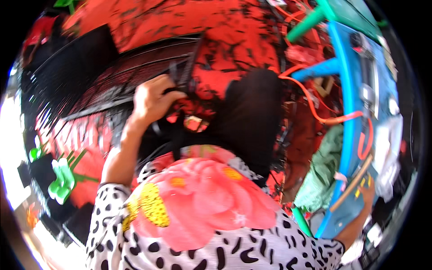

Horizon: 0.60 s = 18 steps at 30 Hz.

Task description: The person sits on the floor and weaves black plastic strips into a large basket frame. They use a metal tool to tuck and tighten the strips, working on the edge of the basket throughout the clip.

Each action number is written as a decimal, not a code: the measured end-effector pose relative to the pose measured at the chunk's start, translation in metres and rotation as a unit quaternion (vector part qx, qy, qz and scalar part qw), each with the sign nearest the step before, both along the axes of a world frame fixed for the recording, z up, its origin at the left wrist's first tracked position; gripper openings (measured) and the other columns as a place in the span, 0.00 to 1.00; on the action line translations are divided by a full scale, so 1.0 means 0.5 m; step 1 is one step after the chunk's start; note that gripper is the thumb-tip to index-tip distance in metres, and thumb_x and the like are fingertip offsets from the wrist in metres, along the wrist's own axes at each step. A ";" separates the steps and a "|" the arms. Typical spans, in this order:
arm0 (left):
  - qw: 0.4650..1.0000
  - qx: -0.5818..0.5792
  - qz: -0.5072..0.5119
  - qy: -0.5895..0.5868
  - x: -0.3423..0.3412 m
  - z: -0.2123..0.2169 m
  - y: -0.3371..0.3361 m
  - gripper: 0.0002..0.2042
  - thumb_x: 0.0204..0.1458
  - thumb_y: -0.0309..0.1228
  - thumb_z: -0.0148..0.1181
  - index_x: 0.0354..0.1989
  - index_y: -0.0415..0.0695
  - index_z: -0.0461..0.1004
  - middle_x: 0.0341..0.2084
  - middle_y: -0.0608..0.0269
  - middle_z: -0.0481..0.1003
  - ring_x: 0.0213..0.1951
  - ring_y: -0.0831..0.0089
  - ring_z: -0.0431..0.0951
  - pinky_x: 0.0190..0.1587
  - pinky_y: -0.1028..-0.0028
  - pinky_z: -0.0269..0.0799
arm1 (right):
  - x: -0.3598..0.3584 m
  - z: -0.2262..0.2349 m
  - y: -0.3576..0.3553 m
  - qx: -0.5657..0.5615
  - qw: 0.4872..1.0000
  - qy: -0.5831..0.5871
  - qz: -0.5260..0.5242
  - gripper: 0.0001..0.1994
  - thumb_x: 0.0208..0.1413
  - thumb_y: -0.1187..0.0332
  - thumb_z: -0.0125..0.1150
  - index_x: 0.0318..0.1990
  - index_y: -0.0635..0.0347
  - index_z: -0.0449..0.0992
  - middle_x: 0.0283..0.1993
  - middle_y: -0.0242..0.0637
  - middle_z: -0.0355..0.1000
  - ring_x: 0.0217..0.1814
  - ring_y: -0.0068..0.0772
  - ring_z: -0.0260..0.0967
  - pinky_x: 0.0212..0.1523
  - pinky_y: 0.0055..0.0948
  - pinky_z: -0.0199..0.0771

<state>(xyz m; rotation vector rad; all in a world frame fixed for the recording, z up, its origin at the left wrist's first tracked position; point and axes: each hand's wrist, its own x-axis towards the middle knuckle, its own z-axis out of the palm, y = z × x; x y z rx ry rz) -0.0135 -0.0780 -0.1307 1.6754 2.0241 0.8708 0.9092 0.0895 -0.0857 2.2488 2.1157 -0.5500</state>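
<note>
My left hand [155,96] is curled over the near edge of a long dark slatted frame [148,58], its thumb bent toward the frame's right end. The frame lies aslant over the red floor, in front of my knees. Out to the right, over a blue table [344,94], my right hand [368,191] is closed around a small yellow thing [360,186], blurred and partly hidden by the fingers. A brown wooden stick [353,182] lies just beside that hand.
An orange hose or cable [310,96] loops from the floor onto the table. A green plastic bag [321,173] sits against the table's left side. A black panel [74,65] stands at the far left. Black scraps litter the red floor [243,27]. A green stool [351,13] is at the far right.
</note>
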 end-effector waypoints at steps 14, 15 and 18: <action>0.996 0.051 0.002 0.078 0.005 0.022 0.008 0.14 0.38 0.40 0.67 0.23 0.43 0.73 0.21 0.62 0.73 0.27 0.59 0.76 0.27 0.64 0.70 | -0.187 0.093 -0.155 0.191 0.845 0.350 -0.357 0.20 0.56 0.57 0.51 0.52 0.59 0.68 0.45 0.38 0.71 0.47 0.32 0.68 0.43 0.38 0.68; 0.995 0.052 0.011 0.088 0.009 0.026 0.003 0.14 0.38 0.40 0.66 0.23 0.43 0.73 0.21 0.62 0.73 0.27 0.59 0.76 0.27 0.64 0.70 | -0.297 0.119 -0.136 0.195 0.824 0.427 -0.316 0.26 0.58 0.56 0.46 0.61 0.61 0.59 0.58 0.42 0.64 0.60 0.37 0.62 0.57 0.43 0.60; 0.994 0.080 0.012 0.070 -0.006 0.009 -0.001 0.13 0.37 0.38 0.68 0.23 0.42 0.73 0.21 0.61 0.72 0.25 0.58 0.75 0.26 0.65 0.70 | -0.589 0.221 -0.109 0.108 0.823 0.555 -0.063 0.32 0.56 0.59 0.47 0.64 0.70 0.49 0.63 0.59 0.54 0.66 0.58 0.51 0.64 0.58 0.48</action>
